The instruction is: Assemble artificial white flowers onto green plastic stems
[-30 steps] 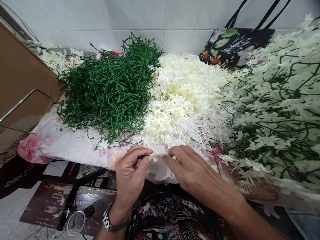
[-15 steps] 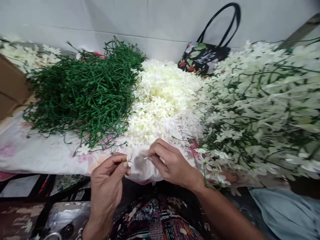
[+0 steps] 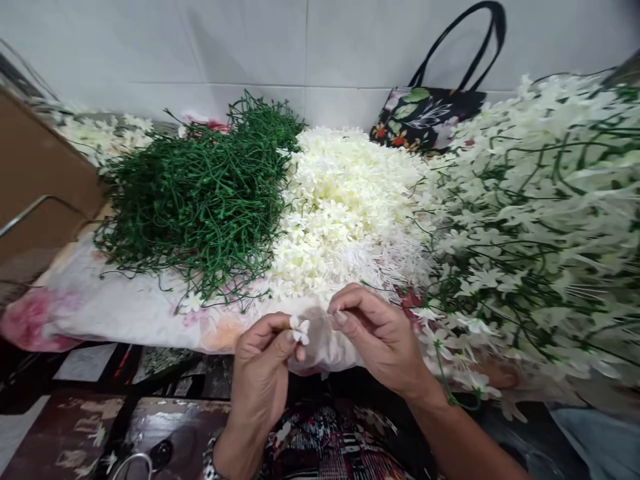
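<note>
My left hand point(image 3: 265, 363) pinches a small white flower point(image 3: 301, 329) between thumb and forefinger, above the near edge of the cloth. Just to its right, my right hand point(image 3: 383, 337) has thumb and forefinger pressed together on something thin and pale, too small to make out. The two hands are apart. Beyond them lies a heap of loose white blossoms point(image 3: 345, 193), with thin white strands point(image 3: 387, 260) at its near right. A pile of green stems point(image 3: 200, 193) sits to the left of the blossoms.
White flowers on green stems point(image 3: 540, 233) are heaped at the right. A black floral bag point(image 3: 425, 117) leans on the wall behind. At the left stands a cardboard box point(image 3: 45, 173). The flowered cloth point(image 3: 135, 313) covers the work surface; a brown surface point(image 3: 175, 427) lies below.
The view has shifted, so the scene and both hands appear further right. The white flower in my left hand now shows its petals more fully.
</note>
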`<act>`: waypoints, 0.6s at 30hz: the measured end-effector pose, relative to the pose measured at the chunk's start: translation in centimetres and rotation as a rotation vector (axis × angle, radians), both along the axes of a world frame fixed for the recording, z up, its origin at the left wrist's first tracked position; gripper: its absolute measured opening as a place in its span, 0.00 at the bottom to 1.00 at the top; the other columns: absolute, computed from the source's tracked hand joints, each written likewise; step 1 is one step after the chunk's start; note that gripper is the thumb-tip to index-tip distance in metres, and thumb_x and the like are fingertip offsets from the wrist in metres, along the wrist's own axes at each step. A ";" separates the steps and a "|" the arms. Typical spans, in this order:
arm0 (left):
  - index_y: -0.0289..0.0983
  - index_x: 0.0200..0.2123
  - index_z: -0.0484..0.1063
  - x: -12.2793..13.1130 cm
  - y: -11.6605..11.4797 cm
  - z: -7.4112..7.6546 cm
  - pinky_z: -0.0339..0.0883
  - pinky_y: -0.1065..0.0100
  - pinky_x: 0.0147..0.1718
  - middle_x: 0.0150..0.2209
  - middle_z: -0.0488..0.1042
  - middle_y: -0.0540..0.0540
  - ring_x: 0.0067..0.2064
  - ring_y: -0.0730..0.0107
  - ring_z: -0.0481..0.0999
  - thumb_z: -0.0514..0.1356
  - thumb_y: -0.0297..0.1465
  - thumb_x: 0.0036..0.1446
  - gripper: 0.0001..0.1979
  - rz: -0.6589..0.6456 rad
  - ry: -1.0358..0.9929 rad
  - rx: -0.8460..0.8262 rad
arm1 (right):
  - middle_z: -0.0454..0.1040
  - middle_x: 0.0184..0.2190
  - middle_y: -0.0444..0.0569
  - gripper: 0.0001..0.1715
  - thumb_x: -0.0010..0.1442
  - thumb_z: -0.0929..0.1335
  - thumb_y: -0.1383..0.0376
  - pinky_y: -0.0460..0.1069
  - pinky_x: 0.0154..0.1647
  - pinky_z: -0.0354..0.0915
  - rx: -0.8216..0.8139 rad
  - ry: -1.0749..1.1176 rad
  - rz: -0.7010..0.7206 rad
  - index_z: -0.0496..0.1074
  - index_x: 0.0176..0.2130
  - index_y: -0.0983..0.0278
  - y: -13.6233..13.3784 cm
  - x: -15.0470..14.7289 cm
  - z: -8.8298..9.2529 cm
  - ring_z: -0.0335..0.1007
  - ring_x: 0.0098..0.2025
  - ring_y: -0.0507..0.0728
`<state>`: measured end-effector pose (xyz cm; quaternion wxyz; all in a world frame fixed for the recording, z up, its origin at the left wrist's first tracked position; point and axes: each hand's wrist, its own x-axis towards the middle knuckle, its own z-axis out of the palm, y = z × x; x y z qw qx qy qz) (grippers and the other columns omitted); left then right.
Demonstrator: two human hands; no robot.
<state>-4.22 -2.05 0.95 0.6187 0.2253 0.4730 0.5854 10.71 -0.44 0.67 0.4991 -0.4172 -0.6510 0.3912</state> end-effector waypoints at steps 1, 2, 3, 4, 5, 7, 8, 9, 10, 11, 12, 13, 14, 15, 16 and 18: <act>0.34 0.21 0.75 0.2 0.0 0.0 0.62 0.76 0.17 0.16 0.71 0.51 0.16 0.79 0.66 0.71 0.31 0.32 0.11 -0.019 -0.040 -0.034 | 0.67 0.27 0.44 0.04 0.60 0.64 0.69 0.45 0.30 0.63 -0.035 0.053 0.004 0.68 0.33 0.63 -0.1 -0.1 0.0 0.64 0.30 0.50; 0.34 0.21 0.75 0.4 0.0 -0.1 0.62 0.76 0.17 0.15 0.70 0.52 0.16 0.79 0.66 0.72 0.32 0.31 0.12 -0.031 -0.072 -0.063 | 0.67 0.27 0.44 0.04 0.60 0.64 0.68 0.45 0.30 0.63 -0.065 0.099 0.005 0.68 0.32 0.63 -0.2 -0.2 0.0 0.64 0.30 0.49; 0.34 0.21 0.74 0.6 -0.1 -0.1 0.63 0.75 0.17 0.14 0.70 0.52 0.16 0.78 0.67 0.72 0.32 0.31 0.12 -0.040 -0.102 -0.090 | 0.68 0.27 0.43 0.04 0.59 0.65 0.68 0.44 0.30 0.63 -0.089 0.135 0.008 0.68 0.32 0.63 -0.2 -0.3 0.0 0.65 0.29 0.49; 0.34 0.21 0.74 0.8 -0.2 -0.2 0.63 0.75 0.18 0.14 0.70 0.52 0.16 0.78 0.67 0.72 0.32 0.31 0.13 -0.047 -0.128 -0.109 | 0.68 0.27 0.43 0.03 0.58 0.65 0.68 0.44 0.29 0.64 -0.103 0.163 0.010 0.69 0.32 0.63 -0.3 -0.3 0.0 0.65 0.29 0.49; 0.34 0.21 0.74 0.9 -0.2 -0.2 0.64 0.75 0.19 0.14 0.71 0.52 0.17 0.78 0.67 0.72 0.32 0.31 0.13 -0.055 -0.149 -0.123 | 0.69 0.27 0.43 0.02 0.58 0.66 0.68 0.43 0.29 0.64 -0.108 0.183 0.010 0.69 0.32 0.63 -0.3 -0.4 0.1 0.66 0.29 0.49; 0.34 0.21 0.75 1.2 -0.4 -0.2 0.64 0.75 0.19 0.15 0.72 0.52 0.17 0.78 0.68 0.73 0.32 0.31 0.12 -0.070 -0.185 -0.133 | 0.70 0.26 0.43 0.02 0.58 0.66 0.68 0.43 0.28 0.65 -0.091 0.202 0.010 0.69 0.32 0.62 -0.3 -0.5 0.2 0.67 0.28 0.48; 0.34 0.21 0.75 1.4 -0.4 -0.2 0.64 0.76 0.19 0.15 0.72 0.51 0.17 0.79 0.68 0.73 0.32 0.32 0.12 -0.074 -0.199 -0.129 | 0.71 0.26 0.43 0.03 0.58 0.67 0.68 0.43 0.28 0.66 -0.076 0.205 0.014 0.69 0.31 0.62 -0.4 -0.6 0.2 0.68 0.28 0.48; 0.35 0.21 0.75 1.6 -0.4 -0.2 0.63 0.76 0.19 0.16 0.72 0.52 0.17 0.79 0.68 0.73 0.32 0.32 0.12 -0.076 -0.210 -0.121 | 0.71 0.26 0.43 0.03 0.58 0.67 0.69 0.44 0.28 0.66 -0.060 0.207 0.019 0.70 0.31 0.62 -0.4 -0.6 0.3 0.68 0.28 0.49; 0.35 0.20 0.75 1.7 -0.3 -0.3 0.63 0.77 0.19 0.16 0.72 0.52 0.17 0.79 0.68 0.73 0.32 0.32 0.11 -0.077 -0.218 -0.109 | 0.71 0.27 0.44 0.03 0.58 0.67 0.69 0.44 0.28 0.67 -0.046 0.212 0.023 0.70 0.31 0.62 -0.4 -0.7 0.2 0.69 0.29 0.49; 0.35 0.20 0.75 1.9 -0.3 -0.3 0.63 0.77 0.19 0.16 0.72 0.52 0.18 0.79 0.68 0.73 0.31 0.32 0.11 -0.078 -0.223 -0.094 | 0.71 0.28 0.45 0.03 0.58 0.67 0.69 0.44 0.28 0.68 -0.034 0.221 0.023 0.71 0.31 0.62 -0.5 -0.8 0.2 0.69 0.30 0.50; 0.35 0.20 0.75 2.0 -0.3 -0.3 0.63 0.77 0.19 0.16 0.72 0.52 0.18 0.80 0.68 0.73 0.31 0.32 0.11 -0.080 -0.226 -0.078 | 0.71 0.29 0.45 0.03 0.57 0.67 0.68 0.45 0.27 0.68 -0.024 0.235 0.023 0.71 0.31 0.62 -0.5 -0.8 0.1 0.70 0.30 0.50; 0.35 0.20 0.76 2.1 -0.3 -0.4 0.63 0.77 0.20 0.16 0.72 0.53 0.18 0.80 0.68 0.73 0.31 0.33 0.11 -0.085 -0.229 -0.066 | 0.71 0.30 0.46 0.03 0.57 0.67 0.68 0.44 0.25 0.69 -0.017 0.252 0.020 0.72 0.31 0.62 -0.5 -0.9 -0.1 0.70 0.30 0.50; 0.36 0.21 0.76 2.2 -0.3 -0.4 0.63 0.77 0.20 0.16 0.72 0.53 0.18 0.80 0.68 0.73 0.31 0.33 0.10 -0.089 -0.231 -0.056 | 0.71 0.30 0.46 0.03 0.57 0.67 0.68 0.44 0.23 0.69 -0.011 0.268 0.017 0.72 0.31 0.62 -0.6 -1.0 -0.3 0.70 0.29 0.50; 0.36 0.21 0.76 2.3 -0.3 -0.5 0.64 0.77 0.20 0.17 0.72 0.53 0.18 0.79 0.69 0.73 0.31 0.34 0.10 -0.093 -0.234 -0.050 | 0.71 0.31 0.46 0.04 0.57 0.67 0.69 0.43 0.21 0.68 -0.008 0.282 0.019 0.72 0.31 0.61 -0.6 -1.0 -0.4 0.69 0.27 0.49; 0.37 0.22 0.77 2.3 -0.3 -0.6 0.64 0.77 0.20 0.17 0.72 0.53 0.19 0.79 0.69 0.73 0.31 0.34 0.10 -0.095 -0.238 -0.044 | 0.71 0.32 0.46 0.04 0.58 0.67 0.69 0.43 0.19 0.68 -0.012 0.291 0.027 0.72 0.31 0.61 -0.7 -1.1 -0.6 0.68 0.25 0.48; 0.37 0.23 0.77 2.4 -0.5 -0.7 0.65 0.76 0.20 0.18 0.73 0.53 0.19 0.79 0.69 0.73 0.30 0.35 0.09 -0.098 -0.244 -0.030 | 0.70 0.32 0.46 0.05 0.58 0.67 0.70 0.42 0.18 0.68 -0.028 0.306 0.054 0.72 0.32 0.61 -0.7 -1.1 -0.9 0.66 0.22 0.46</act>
